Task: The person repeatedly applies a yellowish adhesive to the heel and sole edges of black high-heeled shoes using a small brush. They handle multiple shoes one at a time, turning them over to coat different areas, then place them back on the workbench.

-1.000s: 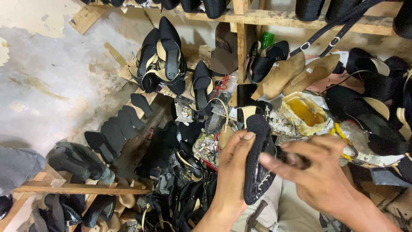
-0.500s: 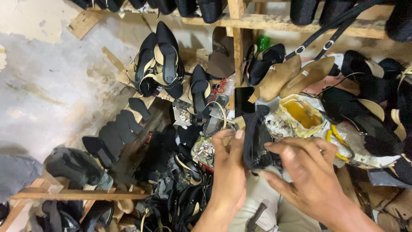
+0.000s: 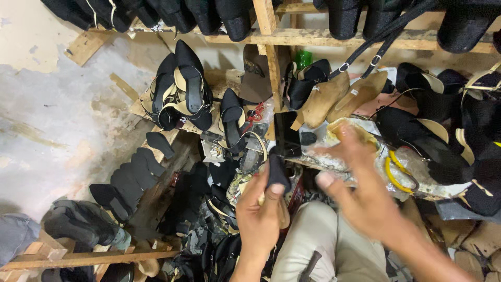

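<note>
My left hand (image 3: 259,211) is closed around a black shoe piece (image 3: 276,172) with a tan underside, held upright at the lower middle of the view. Just to its right, my right hand (image 3: 360,193) is blurred with its fingers spread, holding nothing that I can see. It hovers in front of a yellowish clear bag (image 3: 355,136) on the cluttered bench. My knee in grey trousers (image 3: 323,240) is below both hands.
Black heeled shoes (image 3: 182,89) lean against the stained wall at the left. Wooden shoe lasts (image 3: 339,96) and black flats (image 3: 433,141) lie at the right. Black soles (image 3: 130,177) are stacked on a slanting board, and a wooden shelf (image 3: 292,36) runs along the top.
The black shoe piece has turned end-on in my left hand. My right hand has let go of it and lifted away to the right, fingers spread.
</note>
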